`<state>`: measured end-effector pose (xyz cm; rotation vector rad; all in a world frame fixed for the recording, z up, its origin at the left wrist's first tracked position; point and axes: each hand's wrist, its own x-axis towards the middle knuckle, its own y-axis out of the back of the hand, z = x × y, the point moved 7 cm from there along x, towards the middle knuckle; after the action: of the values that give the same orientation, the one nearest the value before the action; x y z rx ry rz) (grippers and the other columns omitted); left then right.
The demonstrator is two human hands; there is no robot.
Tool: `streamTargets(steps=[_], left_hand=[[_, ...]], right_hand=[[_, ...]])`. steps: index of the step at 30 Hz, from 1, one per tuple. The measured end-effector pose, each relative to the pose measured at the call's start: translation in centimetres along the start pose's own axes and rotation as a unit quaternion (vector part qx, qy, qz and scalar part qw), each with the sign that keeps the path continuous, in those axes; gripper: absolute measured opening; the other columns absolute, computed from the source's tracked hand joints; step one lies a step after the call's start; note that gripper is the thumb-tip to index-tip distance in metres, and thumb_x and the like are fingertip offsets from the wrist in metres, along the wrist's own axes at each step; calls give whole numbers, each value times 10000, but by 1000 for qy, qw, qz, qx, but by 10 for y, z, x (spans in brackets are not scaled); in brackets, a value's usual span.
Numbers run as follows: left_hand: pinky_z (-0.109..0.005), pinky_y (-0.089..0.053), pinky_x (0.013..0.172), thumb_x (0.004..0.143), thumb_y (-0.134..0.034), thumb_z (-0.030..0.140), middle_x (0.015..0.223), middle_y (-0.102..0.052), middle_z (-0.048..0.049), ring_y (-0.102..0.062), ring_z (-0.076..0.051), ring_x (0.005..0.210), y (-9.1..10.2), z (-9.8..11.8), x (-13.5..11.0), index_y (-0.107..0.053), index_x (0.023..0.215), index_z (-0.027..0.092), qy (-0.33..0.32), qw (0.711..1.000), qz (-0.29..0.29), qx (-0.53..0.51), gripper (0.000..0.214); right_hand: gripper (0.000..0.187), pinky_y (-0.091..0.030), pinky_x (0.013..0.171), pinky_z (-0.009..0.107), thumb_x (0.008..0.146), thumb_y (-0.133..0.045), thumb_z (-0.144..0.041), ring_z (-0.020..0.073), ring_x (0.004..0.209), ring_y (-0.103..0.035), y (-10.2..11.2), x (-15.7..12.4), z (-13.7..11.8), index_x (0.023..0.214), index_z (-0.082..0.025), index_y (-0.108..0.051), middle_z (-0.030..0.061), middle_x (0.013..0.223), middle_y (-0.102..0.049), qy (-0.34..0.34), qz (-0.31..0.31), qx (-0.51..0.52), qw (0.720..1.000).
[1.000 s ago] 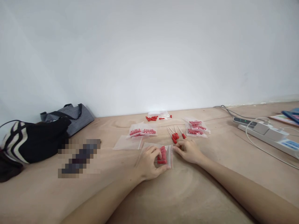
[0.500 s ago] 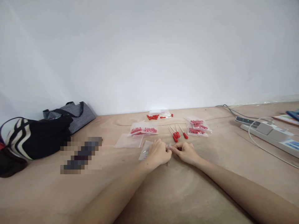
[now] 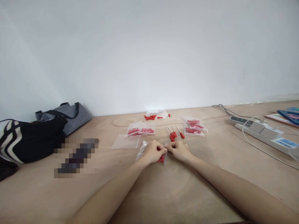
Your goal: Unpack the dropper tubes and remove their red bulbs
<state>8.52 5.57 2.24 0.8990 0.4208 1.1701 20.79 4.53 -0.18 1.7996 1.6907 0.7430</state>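
Note:
My left hand (image 3: 151,152) is closed on a clear plastic zip bag (image 3: 141,149) on the table, thumb and fingers pinching its right-hand edge. Red rubber bulbs (image 3: 161,159) show through the plastic below those fingers. My right hand (image 3: 179,150) is closed too, its thumb and index finger pinching at the same edge; the exact spot of its grip is partly hidden. Just beyond it lie several loose droppers (image 3: 181,135) with red bulbs and pale tubes.
Filled bags of red bulbs lie at left (image 3: 147,130) and right (image 3: 195,131), beside a flat zip bag (image 3: 123,142). Loose red bulbs (image 3: 150,117) are near the wall. A power strip (image 3: 266,138) with cables stands right; a black bag (image 3: 39,137) and striped bag (image 3: 78,116) sit left.
Red bulbs in the bag have come into sight below my left hand. Both hands stay close together at the bag's edge. The whole view has shifted slightly.

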Motion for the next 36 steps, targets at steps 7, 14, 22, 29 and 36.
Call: streamTargets(steps=[7,14,22,29,36], left_hand=[[-221,-361,586,755,-463,253,682,-569,-8,-500,-113,631,1,3,-3,-558,564,156,3,998,44,37,234],[-241,-360,650,777,-446,209,699,-535,-9,-497,-136,721,-2,8,-4,-510,588,168,4,995,37,90,204],[-320,-351,703,759,-406,148,780,-553,-55,-496,-209,825,-5,16,-10,-504,682,164,20,988,10,153,126],[-278,-379,678,822,-355,221,781,-577,-41,-522,-176,804,10,10,-6,-508,701,170,13,988,5,152,201],[-366,-265,1002,776,-494,396,1244,-465,-63,-363,-218,1182,32,0,-36,-447,1163,206,-187,976,-74,87,434]], right_hand=[[369,-282,785,361,778,-407,-413,135,574,-501,1,0,-2,514,-183,-523,-31,497,-530,3,-3,-1,1000],[394,-255,755,348,829,-322,-378,143,638,-503,-5,-3,-10,565,-185,-543,-30,539,-542,14,-34,-59,998],[249,-221,674,284,794,-388,-226,135,679,-490,-8,-5,-18,616,-163,-551,7,647,-603,69,-29,-86,994],[241,-232,677,294,783,-390,-219,125,623,-476,-4,-4,-15,582,-166,-511,-11,589,-573,84,-9,-85,993],[73,-333,698,282,652,-586,-251,136,665,-518,11,0,-12,668,-181,-598,2,672,-572,167,51,-7,985]])
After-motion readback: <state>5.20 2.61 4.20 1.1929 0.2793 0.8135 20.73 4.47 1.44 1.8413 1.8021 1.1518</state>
